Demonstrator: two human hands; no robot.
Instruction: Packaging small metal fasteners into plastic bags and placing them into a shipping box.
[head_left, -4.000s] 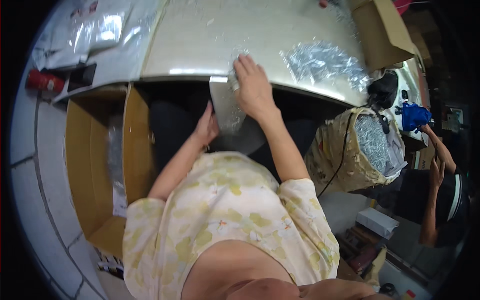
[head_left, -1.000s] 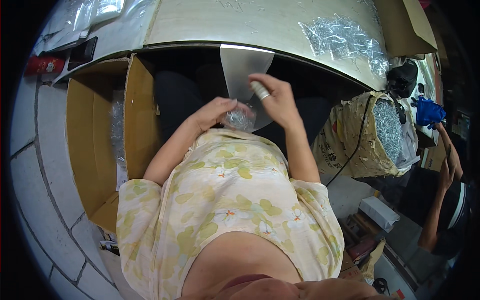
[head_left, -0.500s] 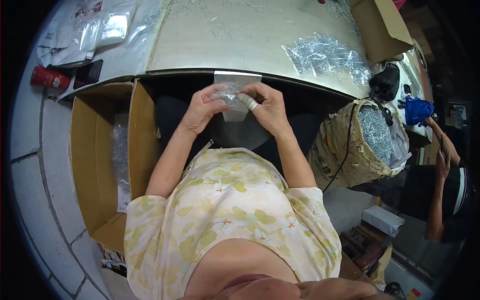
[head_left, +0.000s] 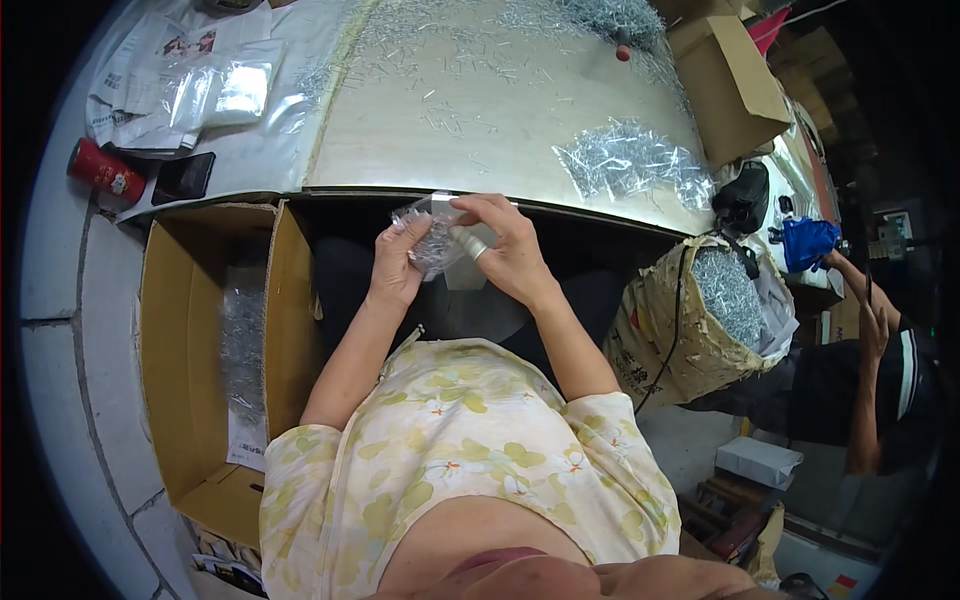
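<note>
My left hand [head_left: 396, 262] is closed on a clear plastic bag [head_left: 432, 250] with thin, shiny metal pieces in it, its thumb across the bag's upper part. Close by on the right, my right hand [head_left: 508, 245] has its index finger and thumb apart and curved toward the bag. A pale wrapping covers the right thumb, whose tip is at the bag's edge; I cannot make out whether it touches. Behind and below the hands, a grey metal chute [head_left: 465, 272] slopes down from the table's front edge, partly covered by bag and fingers.
Metal pins [head_left: 455, 120] lie scattered on the table [head_left: 390, 150], near a pile of filled clear bags [head_left: 630, 165]. An open carton [head_left: 190, 350] stands at left, a sack of pins [head_left: 650, 350] at right. Beyond it, a co-worker's arm [head_left: 855, 280] reaches toward a blue item [head_left: 808, 243].
The view has tilted, so table and hands sit lower. The bag has shifted left into my left hand, and the right index finger has lifted away from the thumb.
</note>
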